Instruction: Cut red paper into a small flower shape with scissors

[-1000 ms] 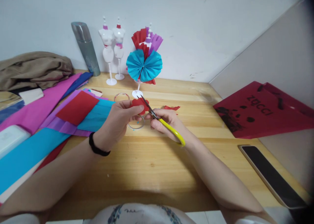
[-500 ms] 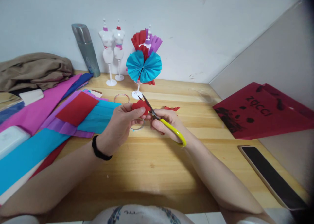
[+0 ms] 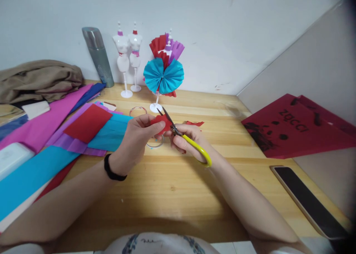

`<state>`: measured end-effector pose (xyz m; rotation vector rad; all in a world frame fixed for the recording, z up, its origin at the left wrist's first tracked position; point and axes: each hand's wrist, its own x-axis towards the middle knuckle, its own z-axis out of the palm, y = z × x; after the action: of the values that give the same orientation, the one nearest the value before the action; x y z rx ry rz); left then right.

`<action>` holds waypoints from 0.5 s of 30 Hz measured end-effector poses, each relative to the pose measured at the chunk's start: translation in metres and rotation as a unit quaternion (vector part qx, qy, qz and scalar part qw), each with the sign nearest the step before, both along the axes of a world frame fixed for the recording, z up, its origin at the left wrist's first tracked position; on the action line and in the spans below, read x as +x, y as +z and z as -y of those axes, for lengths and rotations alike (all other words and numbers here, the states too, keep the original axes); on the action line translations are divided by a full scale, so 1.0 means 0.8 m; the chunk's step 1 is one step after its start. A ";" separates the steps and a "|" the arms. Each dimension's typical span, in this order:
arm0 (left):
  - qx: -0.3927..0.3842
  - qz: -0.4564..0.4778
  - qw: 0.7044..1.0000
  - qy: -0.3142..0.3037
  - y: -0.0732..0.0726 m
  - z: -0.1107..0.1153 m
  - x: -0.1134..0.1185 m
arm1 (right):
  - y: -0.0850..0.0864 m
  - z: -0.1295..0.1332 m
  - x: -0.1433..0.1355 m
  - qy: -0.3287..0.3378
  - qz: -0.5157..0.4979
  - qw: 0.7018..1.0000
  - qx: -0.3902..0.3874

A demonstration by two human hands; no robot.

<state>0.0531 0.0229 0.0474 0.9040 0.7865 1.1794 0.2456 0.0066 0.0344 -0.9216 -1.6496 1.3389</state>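
My left hand pinches a small piece of red paper between thumb and fingers. Yellow-handled scissors are gripped in my right hand, their dark blades pointing up and away, slightly apart, right at the paper's edge. Whether the paper lies between the blades is hard to make out. Behind my hands stands a small white mannequin dressed in pleated red and purple paper, with a blue paper bow at the front. A roll of tape lies partly hidden under my hands.
Two bare white mannequins and a grey-green flask stand by the wall. Coloured paper sheets spread over the left side. Red scraps lie beyond my right hand. A red bag and a phone are at right.
The red paper has turned and shifted slightly right in my left hand. The scissor blades look a little differently angled; otherwise my right hand stays in place.
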 end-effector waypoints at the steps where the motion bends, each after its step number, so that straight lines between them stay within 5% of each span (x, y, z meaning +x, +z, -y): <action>1: -0.003 0.002 1.000 0.002 -0.001 0.001 0.000 | 0.000 0.000 0.000 -0.003 -0.002 1.000 -0.001; 15: -0.017 -0.034 0.999 -0.035 -0.007 0.002 -0.003 | -0.003 0.002 0.005 0.010 0.011 1.000 -0.006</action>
<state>0.0507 0.0211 0.0416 0.9389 0.8213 1.0763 0.2496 0.0052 0.0321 -0.9321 -1.6736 1.3569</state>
